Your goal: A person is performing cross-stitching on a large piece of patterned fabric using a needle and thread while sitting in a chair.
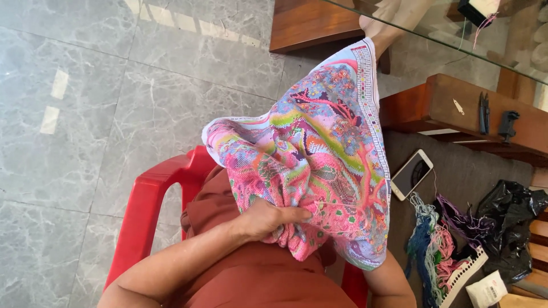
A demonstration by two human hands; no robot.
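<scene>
Cloth: embroidered cloth [325, 154], pink and multicolour, bunched on lap, centre frame.
Left hand: left hand [268, 219] at 6 o'clock of cloth, fingers curled, pinching its lower fold.
Right hand: hidden under cloth, forearm at 5 o'clock; finger state cannot tell.
Seat: red plastic chair [148, 205], 9 o'clock.
Nearby: phone [411, 174] at 3 o'clock, thread skeins [434, 245] at 4 o'clock.

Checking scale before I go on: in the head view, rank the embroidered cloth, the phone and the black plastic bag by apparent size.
1. embroidered cloth, far largest, though nearest the camera.
2. black plastic bag.
3. phone.
</scene>
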